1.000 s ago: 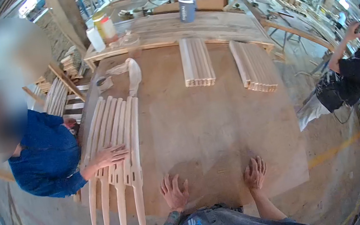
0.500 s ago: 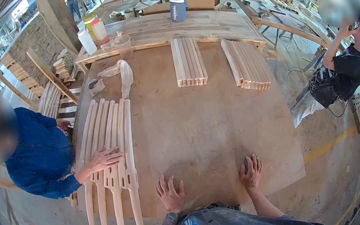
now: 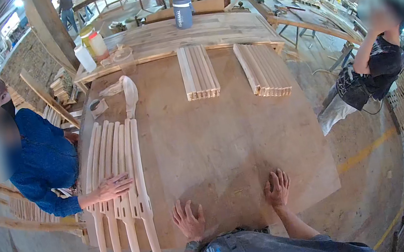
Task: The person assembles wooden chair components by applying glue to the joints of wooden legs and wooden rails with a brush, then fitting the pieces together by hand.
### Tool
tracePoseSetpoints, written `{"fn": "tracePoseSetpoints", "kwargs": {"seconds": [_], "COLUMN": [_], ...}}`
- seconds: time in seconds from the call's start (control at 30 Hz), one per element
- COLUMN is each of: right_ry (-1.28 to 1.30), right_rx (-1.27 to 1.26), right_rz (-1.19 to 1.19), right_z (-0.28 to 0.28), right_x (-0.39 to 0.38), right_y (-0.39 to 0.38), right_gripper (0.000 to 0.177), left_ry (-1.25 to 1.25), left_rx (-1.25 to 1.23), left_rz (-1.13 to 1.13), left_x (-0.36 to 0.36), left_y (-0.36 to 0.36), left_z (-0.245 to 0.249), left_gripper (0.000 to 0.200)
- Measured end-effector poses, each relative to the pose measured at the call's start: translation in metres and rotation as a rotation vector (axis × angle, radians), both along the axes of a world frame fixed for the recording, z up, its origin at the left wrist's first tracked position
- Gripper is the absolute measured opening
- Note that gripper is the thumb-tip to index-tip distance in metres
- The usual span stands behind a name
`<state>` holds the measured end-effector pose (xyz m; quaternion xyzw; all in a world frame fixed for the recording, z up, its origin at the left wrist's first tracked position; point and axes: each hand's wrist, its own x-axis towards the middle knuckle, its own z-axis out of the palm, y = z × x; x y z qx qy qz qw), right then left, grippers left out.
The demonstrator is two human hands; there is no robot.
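My left hand (image 3: 189,221) rests on the near edge of the brown tabletop (image 3: 211,151), fingers spread, holding nothing. To its right, my right hand (image 3: 277,188) lies on the same board with its fingers apart, also holding nothing. Nearest to my left hand is a row of long, curved wooden pieces (image 3: 141,189) with slots, their tapered ends jutting past the table's near edge. Across them lies the hand (image 3: 114,186) of a person in a blue top. Farther back stand two bundles of wooden slats, one in the middle (image 3: 198,72) and one at the right (image 3: 262,69).
Behind the board is a wooden bench (image 3: 149,36) with a blue thermal jug (image 3: 183,12) and several bottles (image 3: 86,58). A tape roll (image 3: 98,108) and a cloth (image 3: 130,96) lie at the back left. Another person (image 3: 370,63) stands at the right.
My view has turned slightly, shifting the tabletop and bundles leftward. My hands stay on the board. The person at the left keeps a hand on the wooden pieces.
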<state>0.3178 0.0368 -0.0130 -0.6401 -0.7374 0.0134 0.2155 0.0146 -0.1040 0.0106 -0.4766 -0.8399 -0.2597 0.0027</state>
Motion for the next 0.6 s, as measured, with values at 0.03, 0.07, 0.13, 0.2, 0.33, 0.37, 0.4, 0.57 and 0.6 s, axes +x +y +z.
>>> {"fn": "tracePoseSetpoints", "kwargs": {"seconds": [0.03,0.07,0.13,0.2,0.33,0.37,0.4,0.57,0.6], "right_ry": [-0.002,-0.018,-0.028,-0.014,-0.009,-0.005,-0.003,-0.014,-0.003], "right_rx": [0.001,-0.009,-0.016,-0.034,-0.032,-0.029,-0.025,-0.039,-0.033], "right_rz": [-0.008,0.000,0.007,-0.002,0.019,0.014,0.007,0.003,-0.002], "right_z": [-0.001,-0.002,0.000,0.003,0.006,0.003,0.003,0.005,0.004], "right_x": [0.002,0.004,0.002,0.000,0.000,0.001,0.000,0.000,0.000], "right_y": [-0.001,-0.002,-0.001,-0.002,-0.002,-0.001,-0.002,-0.002,-0.003], "right_gripper": [0.044,0.045,0.045,0.046,0.046,0.046,0.046,0.044,0.043], "left_ry": [-0.002,0.004,0.016,0.013,0.018,0.029,0.039,0.020,0.007], "left_rx": [0.001,-0.004,-0.007,-0.030,-0.037,-0.045,-0.054,-0.044,-0.044], "left_rz": [-0.008,0.003,0.013,0.006,0.016,0.011,0.004,0.007,0.018], "left_x": [0.001,0.002,0.001,0.001,0.000,0.000,0.001,0.001,0.002], "left_y": [0.001,0.000,0.002,0.000,0.000,0.000,-0.001,-0.001,0.000], "left_z": [0.000,0.001,0.001,0.000,-0.006,-0.007,-0.006,0.001,0.002], "left_gripper": [0.047,0.047,0.048,0.048,0.047,0.048,0.049,0.047,0.046]}}
